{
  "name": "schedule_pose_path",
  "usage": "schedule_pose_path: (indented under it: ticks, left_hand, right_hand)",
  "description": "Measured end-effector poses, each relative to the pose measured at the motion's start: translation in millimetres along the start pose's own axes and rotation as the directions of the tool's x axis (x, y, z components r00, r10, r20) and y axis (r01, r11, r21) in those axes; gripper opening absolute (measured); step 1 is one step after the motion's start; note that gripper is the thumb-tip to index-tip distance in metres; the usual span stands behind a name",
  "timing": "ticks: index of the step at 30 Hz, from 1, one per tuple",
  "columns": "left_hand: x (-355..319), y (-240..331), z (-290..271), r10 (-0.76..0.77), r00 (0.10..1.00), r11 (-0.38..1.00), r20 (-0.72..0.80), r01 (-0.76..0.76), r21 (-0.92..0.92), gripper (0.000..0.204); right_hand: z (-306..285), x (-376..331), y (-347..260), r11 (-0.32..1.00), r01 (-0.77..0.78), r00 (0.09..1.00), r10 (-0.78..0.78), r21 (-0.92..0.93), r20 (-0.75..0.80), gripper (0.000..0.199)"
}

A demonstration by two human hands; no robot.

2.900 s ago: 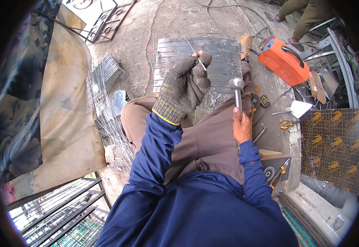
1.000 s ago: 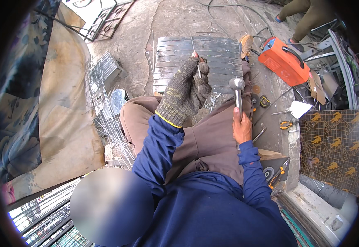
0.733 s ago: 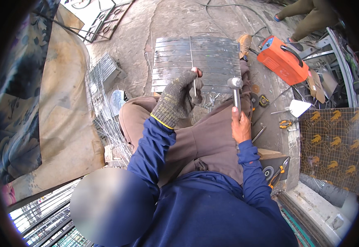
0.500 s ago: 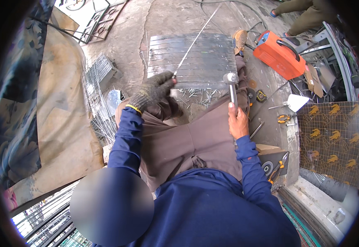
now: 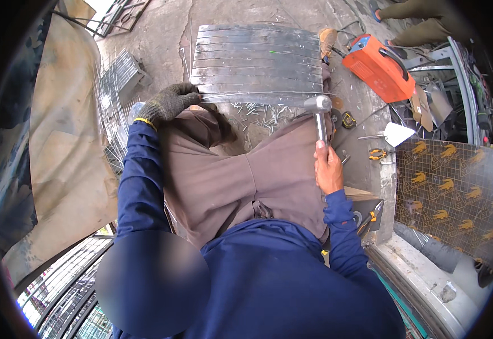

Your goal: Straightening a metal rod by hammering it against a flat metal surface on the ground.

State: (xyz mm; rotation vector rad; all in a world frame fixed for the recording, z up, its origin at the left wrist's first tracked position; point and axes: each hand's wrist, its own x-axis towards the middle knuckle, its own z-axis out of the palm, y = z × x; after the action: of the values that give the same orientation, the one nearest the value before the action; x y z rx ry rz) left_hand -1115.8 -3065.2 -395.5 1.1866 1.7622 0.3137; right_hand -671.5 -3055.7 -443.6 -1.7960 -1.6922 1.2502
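Observation:
My left hand [image 5: 173,104], in a dark knitted glove, is closed on one end of a thin metal rod [image 5: 257,92] at the near left corner of a metal slatted surface [image 5: 257,56]. The rod runs crosswise along the near edge of the slats. My bare right hand [image 5: 329,169] grips the handle of a hammer [image 5: 318,105]. Its metal head is raised beside the near right corner of the slats, close to the rod's far end. Whether the head touches anything is hard to tell.
Short metal offcuts [image 5: 263,116] litter the ground between my legs. To the right are an orange machine [image 5: 379,68], a tape measure [image 5: 348,120], a white trowel-shaped tool [image 5: 398,134] and pliers [image 5: 377,153]. Metal pieces [image 5: 123,76] lie at left. Another person's legs [image 5: 421,22] show at far right.
The rod has swung down from a steep slant to lie across the slats. My left hand has moved left with it. The hammer has come up slightly and its head has turned sideways.

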Motion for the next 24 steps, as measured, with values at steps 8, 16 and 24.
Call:
schedule_pose_path:
  ticks: [8, 16, 24]
  left_hand:
    - [26.6, -38.6, -7.7, 0.034, 0.999, 0.998, 0.009, -0.033, -0.062, 0.028]
    - [23.4, -30.5, -6.3, -0.012, 0.989, 0.999, -0.144, 0.006, -0.043, 0.054]
    - [22.4, -25.9, -7.7, 0.03, 0.986, 0.997, -0.164, -0.042, -0.067, 0.092]
  right_hand:
    - [3.4, -22.7, 11.0, 0.982, -0.103, 0.994, 0.098, 0.158, 0.04, 0.057]
    - [5.4, -22.4, 9.5, 0.985, -0.029, 1.0, 0.026, 0.171, 0.018, 0.056]
    - [6.6, -22.7, 7.5, 0.998, -0.018, 0.999, 0.016, 0.06, 0.035, 0.059]
